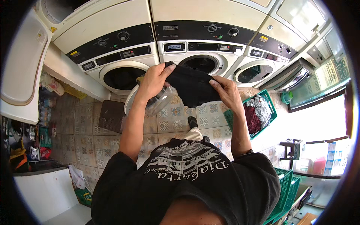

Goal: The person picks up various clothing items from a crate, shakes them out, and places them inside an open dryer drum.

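Note:
A small black cloth garment [194, 85] is stretched out between my two hands, in front of the washing machines. My left hand [154, 80] pinches its upper left corner between thumb and fingers. Its right edge is gripped by my right hand [226, 91]. Behind the cloth is the round opening of the middle Maytag front-loading washer [201, 64], partly covered by the garment. The washer's round door with a clear bowl [160, 105] hangs swung out to the left, partly hidden by my left forearm.
A green plastic basket [270, 118] with maroon and grey-white laundry stands on the tiled floor at right. Washers with round doors [123, 78] [254, 72] flank the middle one. A brown stool [111, 116] stands left. Stacked green baskets [284, 191] are at lower right.

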Available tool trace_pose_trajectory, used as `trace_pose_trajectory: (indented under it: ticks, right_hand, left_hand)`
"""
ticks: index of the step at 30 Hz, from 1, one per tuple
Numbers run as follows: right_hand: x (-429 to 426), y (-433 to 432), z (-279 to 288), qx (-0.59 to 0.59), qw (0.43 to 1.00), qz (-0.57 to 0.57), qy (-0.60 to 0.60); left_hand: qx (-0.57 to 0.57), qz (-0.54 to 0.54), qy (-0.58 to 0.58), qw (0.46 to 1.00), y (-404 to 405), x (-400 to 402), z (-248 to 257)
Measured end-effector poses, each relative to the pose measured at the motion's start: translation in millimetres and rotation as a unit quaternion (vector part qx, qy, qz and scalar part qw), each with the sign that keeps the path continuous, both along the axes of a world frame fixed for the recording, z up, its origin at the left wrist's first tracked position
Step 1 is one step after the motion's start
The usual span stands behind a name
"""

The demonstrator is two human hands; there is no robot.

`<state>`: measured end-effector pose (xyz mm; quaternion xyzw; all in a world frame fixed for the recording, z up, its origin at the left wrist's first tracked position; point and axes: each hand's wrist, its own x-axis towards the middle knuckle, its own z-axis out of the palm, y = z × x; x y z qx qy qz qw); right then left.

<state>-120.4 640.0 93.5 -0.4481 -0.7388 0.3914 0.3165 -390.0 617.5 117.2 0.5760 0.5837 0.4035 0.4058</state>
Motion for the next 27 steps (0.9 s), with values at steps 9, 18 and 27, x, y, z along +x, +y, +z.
trace_pose_trajectory:
  ticks: [9,18,27]
  right_hand:
    - [12.3,-1.1,-27.7,-0.134,0.91,0.392,0.011]
    - [-27.6,-30.3,-5.2,-0.209,0.888,0.328,0.245]
    - [-20.8,-15.5,-28.2,0.016,0.975,0.223,-0.004]
  left_hand:
    - [0.11,0.086,-0.053,0.989,29.9,-41.0,-18.5]
    - [-0.052,-0.13,-0.275,0.951,16.4,-22.0,-115.7]
    - [0.091,-0.296,0.104,0.945,-31.4,38.8,-64.3]
